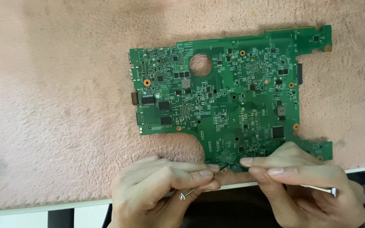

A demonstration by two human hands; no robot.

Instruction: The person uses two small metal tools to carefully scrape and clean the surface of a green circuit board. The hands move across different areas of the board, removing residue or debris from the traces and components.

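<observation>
We have a pink fleece mat [55,97] spread under a bare green board [233,97], which lies flat, component side up, near the table edge. No tray or box is in view. Our left hand [161,190] and right hand [305,185] each pinch a thin metal tool, [187,194] and [317,188]; the tips meet at the board's near edge, so the work there looks unfinished.

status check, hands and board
Left hand shut on thin metal tool; right hand likewise. Both tips at green circuit board bottom edge. Nothing blocking.
</observation>
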